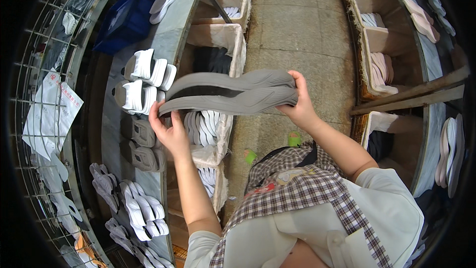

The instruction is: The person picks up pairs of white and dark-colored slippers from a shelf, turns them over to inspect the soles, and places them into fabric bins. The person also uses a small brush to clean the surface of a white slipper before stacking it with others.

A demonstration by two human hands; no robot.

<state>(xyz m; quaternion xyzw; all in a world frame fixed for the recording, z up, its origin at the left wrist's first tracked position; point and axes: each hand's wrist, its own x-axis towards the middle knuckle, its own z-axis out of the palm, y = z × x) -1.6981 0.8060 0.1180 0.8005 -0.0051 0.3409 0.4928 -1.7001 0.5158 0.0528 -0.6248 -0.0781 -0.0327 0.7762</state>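
A pair of grey shoe soles (223, 104) is stretched lengthwise in front of me, held up above the aisle. My left hand (171, 131) is closed on their left ends, with the thumb and fingers at the edge. The right ends are pinched by my right hand (302, 106). The soles lie side by side, touching toward the right, with a dark gap between them toward the left. Their side walls show wavy moulded grooves. Just beyond my left hand, stacked white soles (141, 97) sit on the shelf.
Along the left shelf (171, 32) lie more grey soles (141, 131) and white soles (141, 203); a blue crate (126, 17) stands farther back. Lined bins (218, 32) with soles run beneath it. More bins (379, 34) border the concrete aisle (297, 30) on the right, beside a wooden bar (411, 92).
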